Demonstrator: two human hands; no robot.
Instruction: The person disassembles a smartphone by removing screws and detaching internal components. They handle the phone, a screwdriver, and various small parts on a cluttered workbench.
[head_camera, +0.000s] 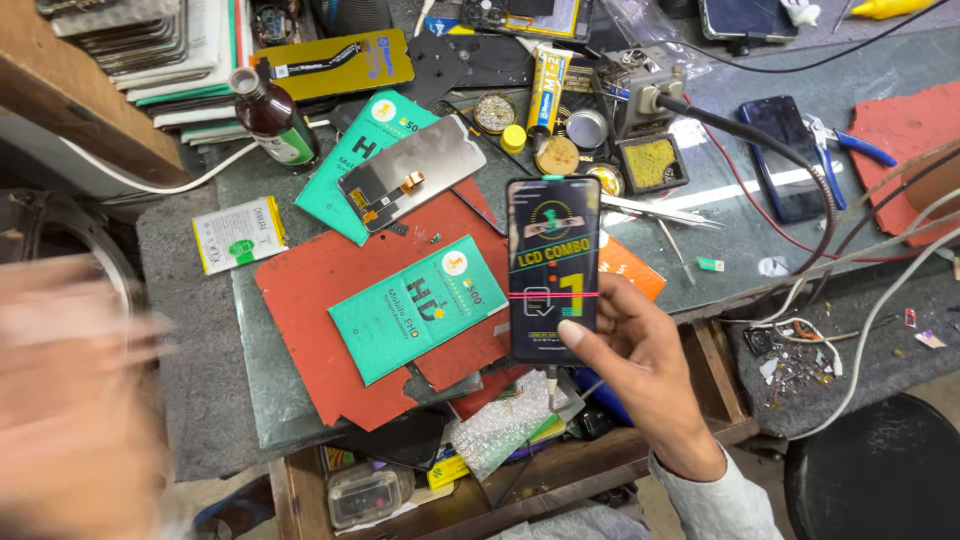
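— Nearest the lens, what is that pale smear at lower left?

— That is the left hand (70, 400), so blurred that nobody can tell whether it is clenched or released, or whether it holds anything.

— And the right hand (640, 365)?

— It rises from a light sleeve at the bottom edge and grasps a black phone display panel (553, 268) by its lower end, thumb on the face, with a red band across the panel. The panel stands upright above the front edge of the bench.

— What sits below it?

— An open wooden drawer (715, 385) with a bubble-wrap pouch (505, 425) and small boxes inside.

— Further out?

— A red mat (320, 300) on the grey worktop carries a green packaging card (420, 305). Beyond that lies a bare screen module (412, 170) on a second green card (375, 140), and a white battery (238, 233) lies to the left.

— And farthest?

— A brown bottle (275, 118), a soldering iron stand (650, 100), tweezers (655, 212), a dark phone (790, 155) and blue-handled pliers (850, 142).
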